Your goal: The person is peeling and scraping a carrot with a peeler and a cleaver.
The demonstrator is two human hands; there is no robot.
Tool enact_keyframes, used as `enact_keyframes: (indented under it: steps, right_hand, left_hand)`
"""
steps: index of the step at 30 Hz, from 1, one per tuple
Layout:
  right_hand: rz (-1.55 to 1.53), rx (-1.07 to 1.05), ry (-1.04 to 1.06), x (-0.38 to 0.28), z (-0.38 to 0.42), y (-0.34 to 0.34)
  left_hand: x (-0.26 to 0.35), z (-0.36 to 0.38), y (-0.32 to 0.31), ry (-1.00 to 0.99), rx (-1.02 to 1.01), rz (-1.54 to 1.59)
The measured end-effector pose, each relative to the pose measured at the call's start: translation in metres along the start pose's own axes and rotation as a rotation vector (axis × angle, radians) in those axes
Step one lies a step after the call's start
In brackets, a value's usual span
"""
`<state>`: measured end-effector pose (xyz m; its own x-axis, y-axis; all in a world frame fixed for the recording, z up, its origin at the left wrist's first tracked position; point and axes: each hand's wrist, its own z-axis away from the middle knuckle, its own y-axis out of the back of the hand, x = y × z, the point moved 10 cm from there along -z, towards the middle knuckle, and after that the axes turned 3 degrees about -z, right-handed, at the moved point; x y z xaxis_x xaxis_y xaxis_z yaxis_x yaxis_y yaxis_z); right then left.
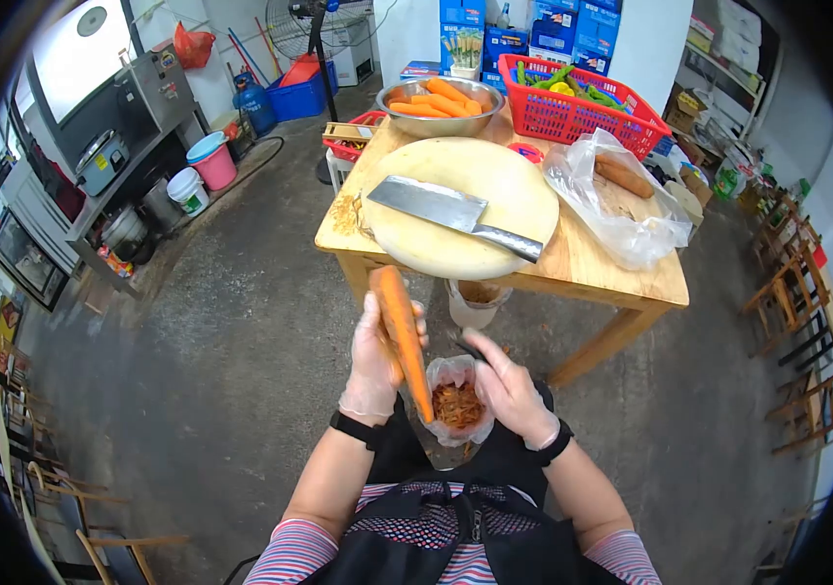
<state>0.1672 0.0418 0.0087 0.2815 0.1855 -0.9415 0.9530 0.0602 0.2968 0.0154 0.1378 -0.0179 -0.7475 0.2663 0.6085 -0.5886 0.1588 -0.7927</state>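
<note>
One smooth, tapering carrot [400, 331] slants near the frame's centre, clamped in the gloved left hand [370, 353]; to its right, the right hand [511, 392] grips one dark, blurred tool [469, 347]. Below, one plastic-lined bin [451, 369] holds curled peelings [457, 405]. Above, one wooden desk [621, 281] bears one round board [506, 177] and one steel cleaver [430, 203].

Kitchen, bare grey floor [212, 390]. Evidence: cleaver [426, 204] on round chopping board [519, 190], steel bowl [441, 127] of carrots [444, 103], red basket [582, 117] of vegetables [562, 88], all on wooden table [665, 280]; rice cooker [104, 163] left, blue gas cylinder [254, 107] far left.
</note>
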Motion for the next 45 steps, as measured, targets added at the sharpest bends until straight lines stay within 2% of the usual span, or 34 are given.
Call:
enact_keyframes:
  steps: [1, 3, 6, 8, 10, 13, 17, 20, 23, 26, 29, 30, 31, 33, 35, 38, 45]
  right_hand:
    - [0.0, 0.007, -0.004, -0.01, -0.009, 0.0]
    - [0.221, 0.146, 0.318, -0.062, -0.021, 0.008]
    - [0.196, 0.093, 0.209, -0.07, -0.039, 0.003]
    - [0.251, 0.106, 0.225, -0.069, -0.043, -0.001]
    - [0.296, 0.078, 0.104, -0.062, -0.045, -0.007]
    - [0.295, 0.172, 0.22, -0.063, -0.038, -0.011]
    - [0.155, 0.172, 0.113, -0.048, -0.034, -0.011]
    - [0.031, 0.103, 0.153, -0.048, -0.038, -0.008]
    - [0.139, 0.111, 0.159, -0.059, -0.035, -0.004]
    - [0.296, 0.11, 0.082, -0.055, -0.036, -0.008]
    - [0.369, 0.202, 0.231, -0.056, -0.025, -0.012]
    - [0.369, 0.201, 0.231, -0.053, -0.018, -0.016]
    - [0.415, 0.131, 0.161, -0.043, -0.013, -0.025]
    - [0.493, -0.001, 0.044, -0.032, -0.005, -0.035]
    - [0.518, -0.016, 0.056, -0.035, 0.0, -0.034]
    - [0.53, -0.042, 0.095, -0.032, 0.012, -0.034]
    - [0.542, -0.093, 0.179, -0.024, 0.034, -0.031]
  left_hand:
    - [-0.009, 0.006, -0.005, 0.035, -0.006, 0.019]
    - [-0.021, 0.013, -0.011, 0.086, -0.018, -0.009]
    - [-0.031, 0.021, -0.015, 0.102, -0.03, -0.055]
    - [-0.031, 0.023, -0.018, 0.116, -0.052, -0.03]
    - [-0.023, 0.031, -0.035, 0.103, -0.03, -0.063]
    - [-0.017, 0.03, -0.028, 0.022, 0.078, -0.109]
    - [-0.021, 0.033, -0.03, 0.005, 0.077, -0.125]
    - [-0.029, 0.03, -0.025, 0.098, -0.04, -0.12]
    - [-0.028, 0.03, -0.036, 0.102, -0.093, -0.093]
    - [-0.021, 0.034, -0.051, 0.044, -0.034, -0.181]
    - [-0.014, 0.036, -0.051, -0.033, 0.031, -0.243]
    - [-0.015, 0.029, -0.036, -0.026, 0.061, -0.165]
    - [-0.014, 0.024, -0.026, -0.02, 0.09, -0.087]
    - [-0.002, 0.02, -0.017, -0.049, 0.128, -0.153]
    - [0.007, 0.018, -0.012, -0.068, 0.168, -0.206]
    - [0.012, 0.004, -0.014, -0.084, 0.07, -0.188]
    - [0.034, -0.026, 0.011, -0.212, 0.106, 0.106]
